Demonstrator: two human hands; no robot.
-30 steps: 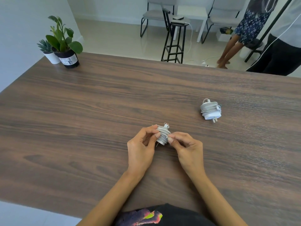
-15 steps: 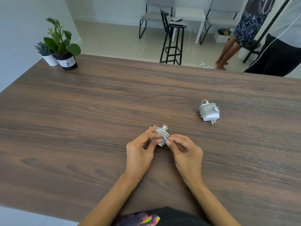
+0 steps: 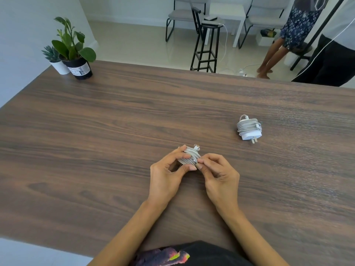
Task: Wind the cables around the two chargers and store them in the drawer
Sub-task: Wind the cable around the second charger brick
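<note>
The small white cable-wound charger [image 3: 189, 157] is pinched between the left hand [image 3: 167, 174] and right hand [image 3: 219, 176], so the coils cannot spring loose. The finished second white wound charger [image 3: 249, 128] is parked to its right on the dark wood surface [image 3: 115, 131].

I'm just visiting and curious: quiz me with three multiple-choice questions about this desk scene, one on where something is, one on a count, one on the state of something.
1. Where are the potted plants?
A. far left corner of the table
B. near right corner
C. on the floor

2. How many chargers are on or over the table?
A. one
B. two
C. four

3. What state is the charger on the right in?
A. cable trailing loose
B. plugged into a wall
C. cable wound around it, lying free

Answers:
1 A: both pots stand at the far left edge.
2 B: one lies at right, and the other charger sits between the left hand and right hand.
3 C: coils wrap its body and no hand touches it.
</note>
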